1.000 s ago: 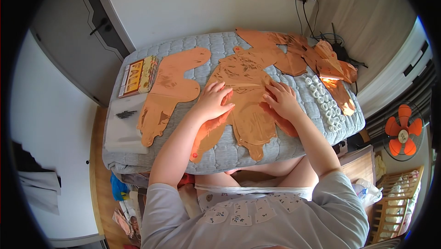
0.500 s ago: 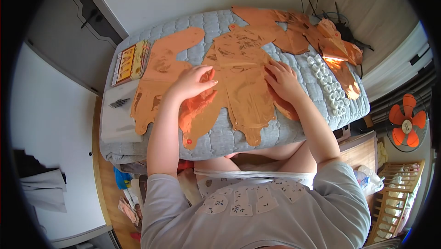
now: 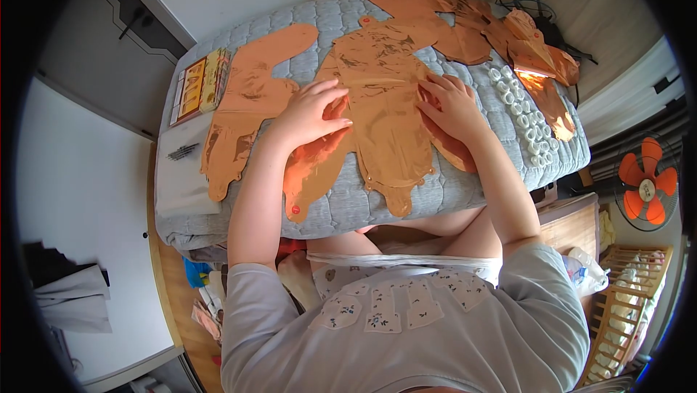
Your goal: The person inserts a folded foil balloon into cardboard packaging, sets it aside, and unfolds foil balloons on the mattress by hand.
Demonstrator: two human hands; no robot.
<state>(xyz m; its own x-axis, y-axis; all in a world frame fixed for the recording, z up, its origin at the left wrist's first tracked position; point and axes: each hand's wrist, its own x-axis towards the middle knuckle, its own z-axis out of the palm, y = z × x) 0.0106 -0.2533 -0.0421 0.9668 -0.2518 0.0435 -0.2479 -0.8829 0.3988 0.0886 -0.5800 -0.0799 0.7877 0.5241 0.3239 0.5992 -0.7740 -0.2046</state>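
Note:
Flat copper-coloured foil balloons lie spread over the quilted mattress. The middle foil balloon (image 3: 392,128) lies between my hands, with small holes or studs along its lower rim. At its left edge, my left hand (image 3: 314,113) is open, thumb and fingers apart, beside a shiny folded foil piece (image 3: 312,168). On the other edge rests my right hand (image 3: 451,106), fingers stretched over the foil and thumb apart. Below it shows a second foil flap (image 3: 454,150). Another flat foil balloon (image 3: 250,88) lies left of my left arm.
The grey quilted mattress (image 3: 334,208) carries a printed box (image 3: 200,87), a clear plastic sheet (image 3: 190,186) with thin dark sticks (image 3: 183,151), and several small clear rings (image 3: 524,121). More foil (image 3: 465,37) lies at the back right. An orange-bladed fan (image 3: 647,186) stands at right.
My left hand has shifted slightly right, towards the middle balloon. My right hand stays nearly in place on its edge. The camera view has tilted a little.

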